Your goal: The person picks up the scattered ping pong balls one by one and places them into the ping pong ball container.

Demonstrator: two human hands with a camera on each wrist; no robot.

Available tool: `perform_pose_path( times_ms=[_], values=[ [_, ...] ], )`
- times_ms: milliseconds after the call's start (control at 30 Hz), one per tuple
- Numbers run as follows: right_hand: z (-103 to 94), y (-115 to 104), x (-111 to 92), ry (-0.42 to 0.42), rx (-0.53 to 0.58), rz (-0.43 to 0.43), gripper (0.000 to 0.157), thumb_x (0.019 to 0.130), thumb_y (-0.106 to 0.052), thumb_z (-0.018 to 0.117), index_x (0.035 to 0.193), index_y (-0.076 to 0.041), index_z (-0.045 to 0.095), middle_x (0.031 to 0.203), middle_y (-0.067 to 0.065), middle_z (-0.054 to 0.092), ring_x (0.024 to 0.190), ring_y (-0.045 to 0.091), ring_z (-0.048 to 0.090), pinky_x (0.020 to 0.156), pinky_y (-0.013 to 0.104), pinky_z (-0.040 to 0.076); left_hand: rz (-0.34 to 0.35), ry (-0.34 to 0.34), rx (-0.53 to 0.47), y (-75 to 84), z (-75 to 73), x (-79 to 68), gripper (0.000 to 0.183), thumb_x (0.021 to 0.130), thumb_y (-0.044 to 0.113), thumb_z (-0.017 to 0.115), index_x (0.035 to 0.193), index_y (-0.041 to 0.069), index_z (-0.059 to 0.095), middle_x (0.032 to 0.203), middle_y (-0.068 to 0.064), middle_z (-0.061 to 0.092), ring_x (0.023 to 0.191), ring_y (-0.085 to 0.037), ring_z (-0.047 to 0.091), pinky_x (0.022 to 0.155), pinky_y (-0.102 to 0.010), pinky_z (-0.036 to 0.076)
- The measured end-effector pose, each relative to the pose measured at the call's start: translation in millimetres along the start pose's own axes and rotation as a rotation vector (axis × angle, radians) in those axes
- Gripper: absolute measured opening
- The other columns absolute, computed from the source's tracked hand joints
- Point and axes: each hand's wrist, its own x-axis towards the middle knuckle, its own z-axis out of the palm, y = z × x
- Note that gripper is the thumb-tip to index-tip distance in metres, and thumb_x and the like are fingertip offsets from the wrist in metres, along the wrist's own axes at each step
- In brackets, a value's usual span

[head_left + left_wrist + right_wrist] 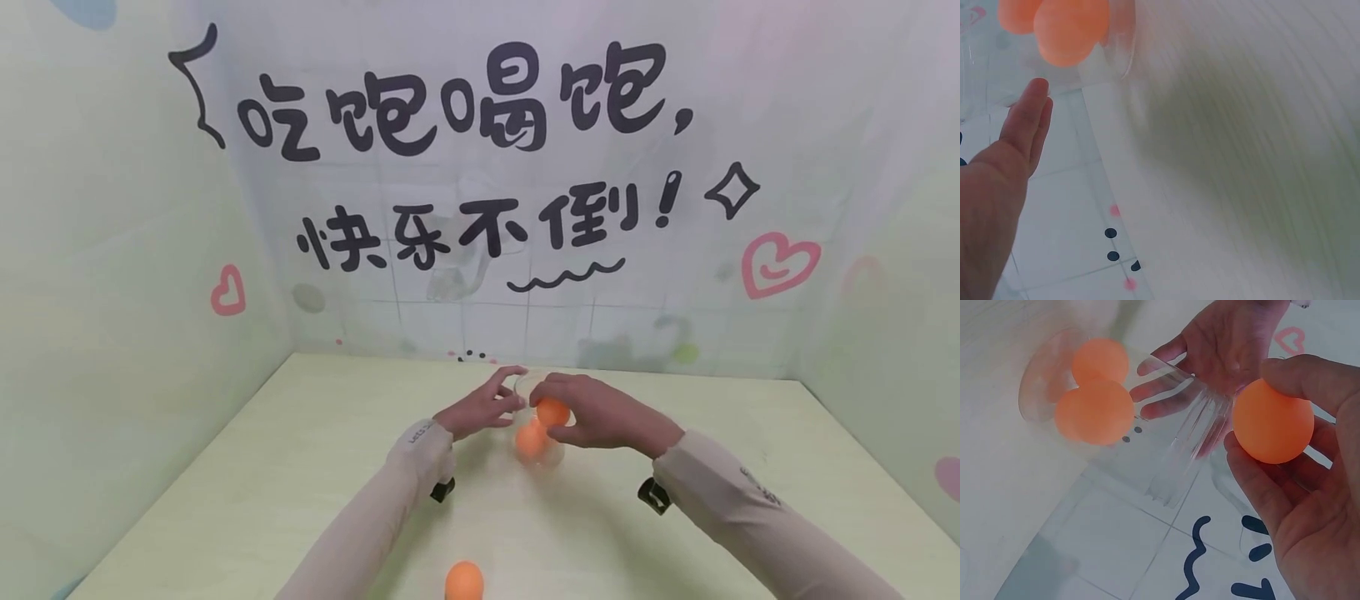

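My right hand (603,414) pinches an orange ping-pong ball (1274,420) between thumb and fingers, right at the mouth of a clear cup (1182,447). Inside the cup, orange balls (1102,412) lie together near the bottom, visible through the wall. My left hand (483,408) is at the cup's left side, its extended fingers (1025,119) along the wall. In the right wrist view, the left hand's fingers show through the clear plastic. The cup stands upright on the table.
Another orange ball (464,581) lies on the pale wood-grain table (337,433), near the front edge of the head view. Behind the table hangs a printed backdrop (480,325) with large dark lettering. Similar light panels stand at both sides.
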Motion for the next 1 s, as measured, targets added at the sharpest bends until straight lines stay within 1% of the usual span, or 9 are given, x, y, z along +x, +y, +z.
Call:
perform_pose_path(
  times_ms=[100, 267, 567, 733, 933, 1000],
  values=[
    [0.6, 3, 4, 0.008, -0.008, -0.006, 0.028, 0.077, -0.014, 0.064, 0.104, -0.014, 0.059, 0.094, -0.008, 0.056, 0.08, 0.006, 0.052, 0.074, 0.025, 0.049, 0.007, -0.01, -0.003, 0.6, -0.6, -1.0, 0.055, 0.09, 0.031, 0.051, 0.137, 0.028, 0.023, 0.115, -0.011, 0.044, 0.108, -0.023, 0.049, 0.094, -0.039, 0.043],
    [-0.7, 7, 10, 0.015, 0.003, -0.002, 0.027, 0.077, -0.013, 0.063, 0.104, -0.012, 0.06, 0.092, -0.006, 0.056, 0.078, 0.007, 0.052, 0.072, 0.025, 0.048, 0.005, -0.012, -0.007, 0.8, -1.6, -1.6, 0.055, 0.09, 0.032, 0.052, 0.137, 0.028, 0.024, 0.116, -0.012, 0.043, 0.109, -0.024, 0.049, 0.094, -0.039, 0.043],
    [-3.8, 15, 21, 0.031, -0.004, 0.05, 0.03, 0.076, -0.01, 0.065, 0.105, -0.01, 0.06, 0.094, -0.003, 0.058, 0.079, 0.01, 0.052, 0.072, 0.024, 0.048, 0.001, -0.012, -0.02, 0.6, 0.1, -0.2, 0.053, 0.091, 0.028, 0.05, 0.137, 0.028, 0.023, 0.118, -0.013, 0.042, 0.114, -0.033, 0.046, 0.094, -0.039, 0.043],
    [-0.4, 20, 27, 0.028, 0.022, 0.071, 0.031, 0.077, -0.011, 0.063, 0.108, -0.008, 0.059, 0.095, -0.002, 0.058, 0.081, 0.01, 0.052, 0.074, 0.025, 0.048, 0.001, 0.0, -0.019, -1.1, 0.0, -0.2, 0.054, 0.091, 0.027, 0.05, 0.137, 0.026, 0.022, 0.116, -0.013, 0.043, 0.112, -0.03, 0.048, 0.093, -0.039, 0.044],
    [4.0, 25, 33, 0.011, 0.029, 0.115, 0.031, 0.077, -0.012, 0.064, 0.108, -0.009, 0.06, 0.094, -0.003, 0.057, 0.078, 0.01, 0.051, 0.07, 0.024, 0.047, -0.007, 0.0, -0.013, -1.3, -1.2, 0.9, 0.055, 0.09, 0.029, 0.051, 0.137, 0.026, 0.022, 0.115, -0.013, 0.043, 0.109, -0.026, 0.049, 0.093, -0.039, 0.045],
    [5.9, 26, 34, 0.004, 0.031, 0.124, 0.03, 0.078, -0.012, 0.064, 0.107, -0.009, 0.06, 0.094, -0.003, 0.058, 0.079, 0.011, 0.051, 0.071, 0.024, 0.047, -0.004, -0.001, -0.019, -1.8, -0.8, 1.1, 0.056, 0.09, 0.029, 0.051, 0.137, 0.025, 0.022, 0.115, -0.013, 0.043, 0.109, -0.027, 0.049, 0.093, -0.039, 0.045]
  ],
)
